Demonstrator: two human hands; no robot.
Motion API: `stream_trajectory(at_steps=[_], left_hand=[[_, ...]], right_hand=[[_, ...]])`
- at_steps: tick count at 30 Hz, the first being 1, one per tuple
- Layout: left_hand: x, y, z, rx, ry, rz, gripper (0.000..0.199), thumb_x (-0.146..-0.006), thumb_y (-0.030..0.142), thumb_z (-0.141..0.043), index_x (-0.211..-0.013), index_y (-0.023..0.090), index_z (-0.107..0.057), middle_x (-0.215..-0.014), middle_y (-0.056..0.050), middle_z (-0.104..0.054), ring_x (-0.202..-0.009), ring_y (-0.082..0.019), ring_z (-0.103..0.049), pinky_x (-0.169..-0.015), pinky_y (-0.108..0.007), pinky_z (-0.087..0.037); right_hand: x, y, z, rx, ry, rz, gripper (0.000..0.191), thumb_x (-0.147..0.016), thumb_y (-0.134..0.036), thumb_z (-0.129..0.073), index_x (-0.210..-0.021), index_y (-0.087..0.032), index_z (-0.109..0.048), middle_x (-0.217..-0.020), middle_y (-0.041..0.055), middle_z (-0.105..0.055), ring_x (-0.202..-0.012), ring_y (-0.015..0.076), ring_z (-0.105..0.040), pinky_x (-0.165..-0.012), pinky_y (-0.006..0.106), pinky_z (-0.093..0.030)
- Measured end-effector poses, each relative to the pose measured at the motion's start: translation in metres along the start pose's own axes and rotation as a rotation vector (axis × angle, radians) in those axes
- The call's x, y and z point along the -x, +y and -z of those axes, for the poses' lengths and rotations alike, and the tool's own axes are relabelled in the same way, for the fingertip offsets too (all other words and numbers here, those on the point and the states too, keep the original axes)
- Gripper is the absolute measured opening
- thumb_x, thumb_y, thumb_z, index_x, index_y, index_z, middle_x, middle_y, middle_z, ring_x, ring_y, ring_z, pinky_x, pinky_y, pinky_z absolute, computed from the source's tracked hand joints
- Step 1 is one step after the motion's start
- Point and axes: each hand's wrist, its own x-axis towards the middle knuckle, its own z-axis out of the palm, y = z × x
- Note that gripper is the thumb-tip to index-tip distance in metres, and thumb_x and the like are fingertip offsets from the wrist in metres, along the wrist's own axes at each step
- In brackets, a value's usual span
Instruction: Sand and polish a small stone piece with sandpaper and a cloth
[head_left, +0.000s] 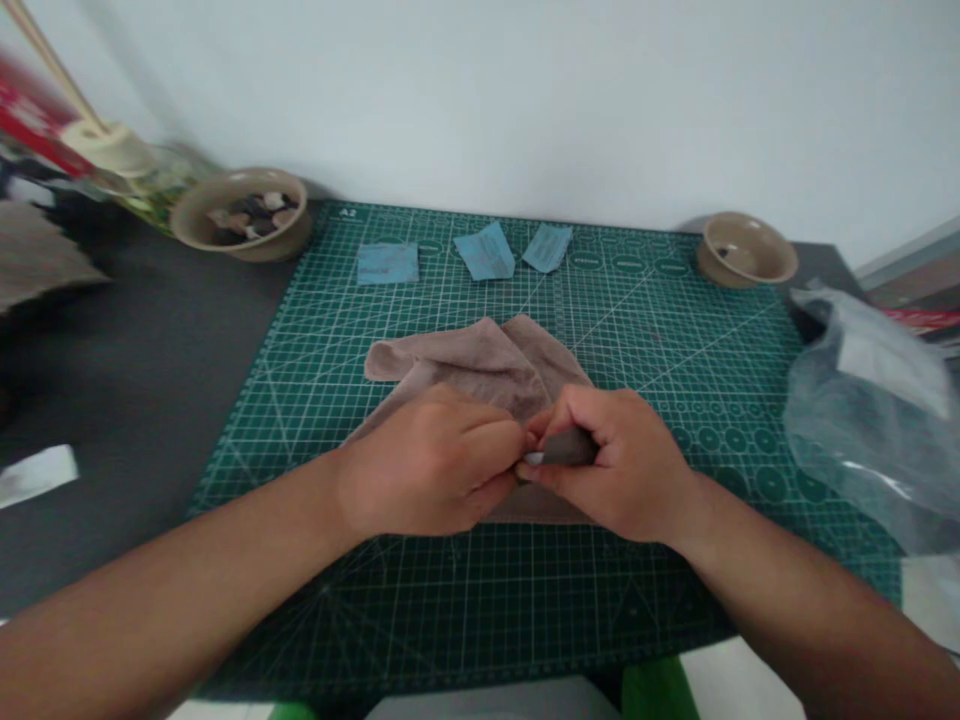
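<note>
My right hand grips a dark grey stone between its thumb and fingers. My left hand meets it from the other side, fingertips pinching the stone's left end, where a small white scrap shows. What that scrap is, I cannot tell. Under both hands lies a crumpled taupe cloth, spread on a green cutting mat marked with a white grid.
Three blue sandpaper-like sheets lie at the mat's far edge. A tan bowl of small stones stands back left, another tan bowl back right. A clear plastic bag lies at the right. The mat rests on a dark tabletop.
</note>
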Motion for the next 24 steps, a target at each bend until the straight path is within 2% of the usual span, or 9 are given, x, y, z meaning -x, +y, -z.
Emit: stream_trajectory(at_steps=[2, 4, 8, 10, 15, 17, 19, 21, 24], left_hand=[[-0.002, -0.004, -0.004, -0.115, -0.033, -0.015, 0.018, -0.086, 0.013, -0.052, -0.070, 0.019, -0.055, -0.059, -0.001, -0.061, -0.049, -0.014, -0.053, -0.047, -0.030, -0.035], [-0.003, -0.005, -0.004, -0.051, 0.005, 0.010, 0.018, -0.086, 0.012, -0.054, -0.069, 0.019, -0.054, -0.056, 0.001, -0.059, -0.047, -0.012, -0.051, -0.045, -0.029, -0.033], [-0.002, 0.005, 0.006, 0.284, 0.109, 0.076, 0.012, -0.086, 0.016, -0.070, -0.082, 0.020, -0.060, -0.061, 0.006, -0.064, -0.048, -0.007, -0.055, -0.046, -0.020, -0.038], [0.000, 0.009, 0.009, 0.339, 0.114, 0.081, 0.012, -0.086, 0.019, -0.073, -0.087, 0.020, -0.061, -0.065, 0.005, -0.067, -0.050, -0.007, -0.057, -0.048, -0.020, -0.041], [-0.001, -0.002, -0.001, -0.021, 0.005, -0.010, 0.017, -0.088, 0.013, -0.055, -0.072, 0.018, -0.057, -0.058, -0.001, -0.061, -0.049, -0.014, -0.055, -0.046, -0.030, -0.035], [-0.003, -0.005, -0.004, -0.068, 0.002, -0.013, 0.022, -0.087, 0.013, -0.051, -0.067, 0.019, -0.053, -0.055, -0.001, -0.058, -0.047, -0.013, -0.051, -0.045, -0.030, -0.030], [-0.004, -0.004, -0.003, 0.046, 0.031, 0.028, 0.020, -0.086, 0.013, -0.055, -0.068, 0.019, -0.053, -0.054, 0.002, -0.056, -0.046, -0.011, -0.050, -0.045, -0.027, -0.031], [-0.003, 0.001, 0.002, 0.209, 0.058, 0.067, 0.014, -0.086, 0.013, -0.064, -0.075, 0.019, -0.057, -0.057, 0.005, -0.059, -0.048, -0.008, -0.053, -0.046, -0.024, -0.034], [0.000, 0.008, 0.007, 0.338, 0.092, 0.072, 0.011, -0.086, 0.018, -0.072, -0.086, 0.019, -0.061, -0.066, 0.004, -0.067, -0.054, -0.008, -0.059, -0.050, -0.021, -0.041]], right_hand=[[-0.004, 0.001, -0.003, 0.153, 0.014, 0.056, 0.021, -0.080, -0.025, -0.073, -0.070, -0.022, -0.055, -0.072, 0.0020, -0.070, -0.068, 0.0194, -0.066, -0.061, 0.031, -0.045], [-0.005, 0.001, -0.002, 0.105, 0.012, 0.034, 0.024, -0.079, -0.026, -0.074, -0.069, -0.022, -0.052, -0.068, 0.0006, -0.068, -0.065, 0.0178, -0.063, -0.058, 0.030, -0.043], [0.001, 0.000, 0.006, -0.431, -0.145, -0.105, 0.037, -0.078, -0.043, -0.079, -0.072, -0.023, -0.048, -0.071, -0.0012, -0.068, -0.048, 0.0125, -0.054, -0.042, 0.025, -0.037], [0.003, 0.000, 0.007, -0.541, -0.196, -0.103, 0.038, -0.078, -0.045, -0.079, -0.074, -0.024, -0.048, -0.074, -0.0009, -0.070, -0.044, 0.0114, -0.053, -0.041, 0.025, -0.038], [-0.001, 0.001, -0.001, 0.029, 0.015, 0.052, 0.023, -0.078, -0.028, -0.076, -0.071, -0.021, -0.055, -0.074, 0.0014, -0.072, -0.067, 0.0172, -0.065, -0.061, 0.029, -0.045], [-0.004, 0.001, -0.001, 0.123, 0.032, 0.074, 0.019, -0.078, -0.024, -0.073, -0.070, -0.020, -0.056, -0.074, 0.0015, -0.072, -0.067, 0.0168, -0.064, -0.061, 0.029, -0.043], [-0.004, 0.000, 0.001, 0.018, 0.016, 0.025, 0.024, -0.078, -0.028, -0.076, -0.069, -0.020, -0.054, -0.072, 0.0006, -0.071, -0.064, 0.0155, -0.062, -0.057, 0.027, -0.040], [-0.001, 0.000, 0.005, -0.223, -0.046, -0.044, 0.032, -0.077, -0.034, -0.079, -0.069, -0.021, -0.052, -0.071, -0.0002, -0.070, -0.059, 0.0140, -0.060, -0.051, 0.025, -0.037], [0.002, 0.000, 0.008, -0.499, -0.147, -0.050, 0.037, -0.075, -0.039, -0.082, -0.070, -0.021, -0.049, -0.071, -0.0004, -0.069, -0.051, 0.0118, -0.055, -0.045, 0.024, -0.034]])
